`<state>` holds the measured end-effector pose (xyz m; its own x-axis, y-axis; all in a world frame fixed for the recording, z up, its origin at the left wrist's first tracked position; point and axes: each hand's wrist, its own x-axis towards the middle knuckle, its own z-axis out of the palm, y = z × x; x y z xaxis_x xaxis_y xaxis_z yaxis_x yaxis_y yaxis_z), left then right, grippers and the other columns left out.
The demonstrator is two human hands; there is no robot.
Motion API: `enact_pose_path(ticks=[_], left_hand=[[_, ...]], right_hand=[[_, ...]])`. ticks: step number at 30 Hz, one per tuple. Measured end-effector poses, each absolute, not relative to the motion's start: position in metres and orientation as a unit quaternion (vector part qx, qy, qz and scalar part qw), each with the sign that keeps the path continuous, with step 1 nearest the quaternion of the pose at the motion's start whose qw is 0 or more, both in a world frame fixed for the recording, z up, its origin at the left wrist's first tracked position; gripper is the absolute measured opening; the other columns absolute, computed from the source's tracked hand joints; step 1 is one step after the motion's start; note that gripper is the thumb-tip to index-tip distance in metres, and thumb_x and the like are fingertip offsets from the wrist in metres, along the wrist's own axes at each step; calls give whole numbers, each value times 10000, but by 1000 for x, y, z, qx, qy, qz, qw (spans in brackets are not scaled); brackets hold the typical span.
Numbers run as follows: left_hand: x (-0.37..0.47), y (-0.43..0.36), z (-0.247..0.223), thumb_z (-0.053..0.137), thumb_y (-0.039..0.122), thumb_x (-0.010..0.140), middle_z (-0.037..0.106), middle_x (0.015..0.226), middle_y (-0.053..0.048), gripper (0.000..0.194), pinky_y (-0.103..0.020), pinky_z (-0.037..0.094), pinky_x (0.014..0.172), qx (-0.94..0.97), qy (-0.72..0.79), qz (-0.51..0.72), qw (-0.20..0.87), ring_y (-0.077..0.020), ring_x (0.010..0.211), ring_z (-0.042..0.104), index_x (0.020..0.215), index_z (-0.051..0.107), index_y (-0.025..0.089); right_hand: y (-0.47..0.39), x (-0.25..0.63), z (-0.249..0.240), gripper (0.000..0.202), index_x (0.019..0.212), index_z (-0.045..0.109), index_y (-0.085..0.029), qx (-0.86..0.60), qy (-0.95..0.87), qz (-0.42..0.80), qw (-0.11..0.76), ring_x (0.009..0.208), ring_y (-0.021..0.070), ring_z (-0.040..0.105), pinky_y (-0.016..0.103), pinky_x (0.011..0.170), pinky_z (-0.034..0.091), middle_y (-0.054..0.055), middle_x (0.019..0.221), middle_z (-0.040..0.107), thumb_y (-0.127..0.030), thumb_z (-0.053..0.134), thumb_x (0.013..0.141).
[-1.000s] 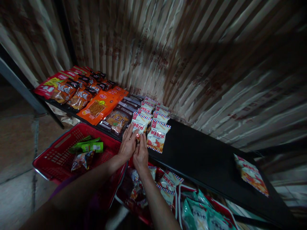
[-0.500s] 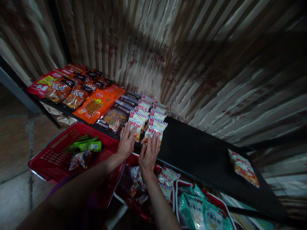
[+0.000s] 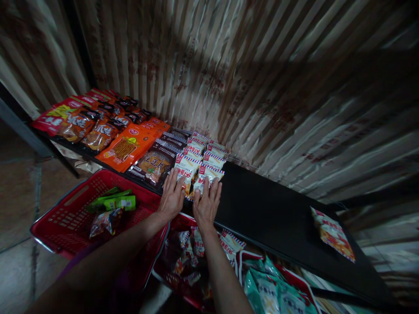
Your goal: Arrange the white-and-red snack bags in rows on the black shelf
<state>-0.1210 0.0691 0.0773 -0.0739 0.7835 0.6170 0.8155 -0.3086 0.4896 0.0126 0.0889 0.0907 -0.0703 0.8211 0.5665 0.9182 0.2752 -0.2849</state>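
My left hand [image 3: 172, 198] lies open, its fingers stretched along the lower left side of a white snack packet [image 3: 187, 168] with red lettering and a striped top edge. Beside it, the spread fingers of my right hand [image 3: 207, 205] rest on the lower part of a matching packet [image 3: 209, 171]. These two are the front ones of two short rows of the same packets on a black shelf [image 3: 258, 205]. Just left of my left hand lies a dark brown bag of potato slices [image 3: 153, 163]. My fingers partly cover the lower ends of both front packets.
Orange stick-snack bags [image 3: 126, 148] and red-and-black snack bags [image 3: 77, 124] fill the shelf's left part. One white packet [image 3: 334, 233] lies far right. Below stand a red basket [image 3: 75, 213] with green packets, another holding white packets [image 3: 229, 244], and one with teal bags [image 3: 268, 288].
The front right packet has shifted a little left, closer against its neighbour. My right hand's fingers are now more spread and reach onto it. My left hand stays at the left packet.
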Motion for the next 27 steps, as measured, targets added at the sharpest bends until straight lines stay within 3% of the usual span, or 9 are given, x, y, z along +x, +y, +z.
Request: enact_pose_path(ticks=[8, 27], left_hand=[[-121, 73, 83, 344, 90, 853, 191, 1512, -150, 448, -519, 246, 1099, -678, -580, -451, 16, -245, 1415, 55, 1292, 420, 143], [-122, 78, 82, 347, 87, 846, 178, 1519, -133, 461, -519, 260, 1100, -676, -576, -459, 10, -247, 1413, 77, 1298, 406, 155]], right_hand=[[89, 6, 90, 539, 1427, 262, -164, -612, -717, -69, 327, 1405, 310, 55, 564, 1042, 266, 148, 1529, 129, -357, 308, 926], [94, 4, 91, 531, 1417, 292, -170, -629, -708, -64, 315, 1400, 310, 85, 561, 1031, 264, 147, 1524, 150, -362, 283, 921]])
